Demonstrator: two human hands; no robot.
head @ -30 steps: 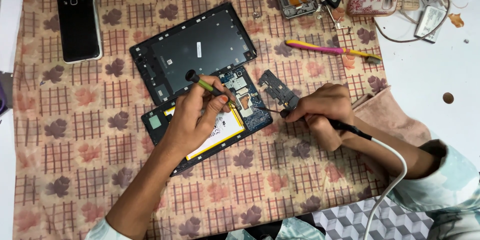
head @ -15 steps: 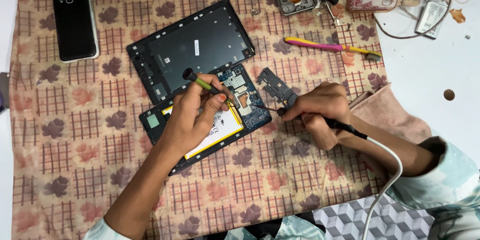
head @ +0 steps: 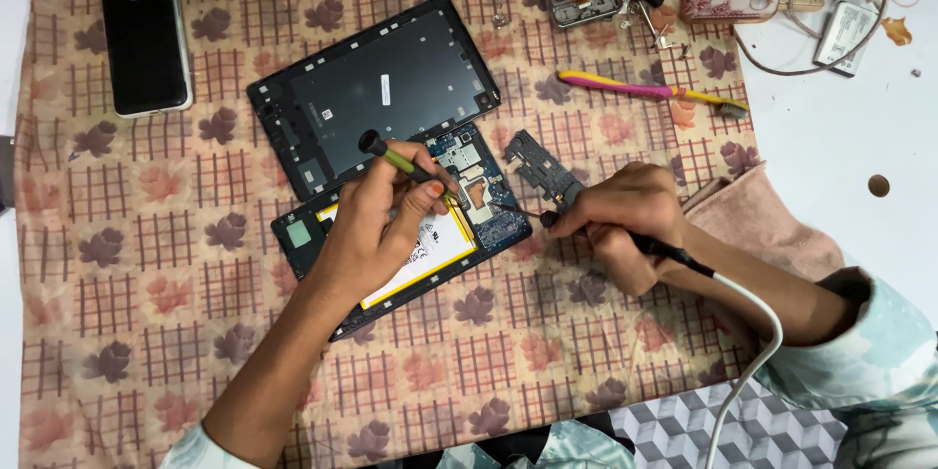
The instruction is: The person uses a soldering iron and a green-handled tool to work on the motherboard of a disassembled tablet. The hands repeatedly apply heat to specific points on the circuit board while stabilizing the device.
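Over the opened tablet [head: 391, 254], left hand [head: 376, 230] grips a green-handled tool [head: 405, 164]; at three o'clock, right hand [head: 625, 220] clenches a corded iron [head: 625, 239].

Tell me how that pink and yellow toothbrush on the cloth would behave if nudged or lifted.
The toothbrush looks like thin plastic, so probably light and fairly stiff. It lies flat on the patterned cloth, which likely grips it, so a nudge would probably slide or pivot it rather than roll it far. The bristled end looks soft.

Bright, even overhead light — sharp, soft shadows
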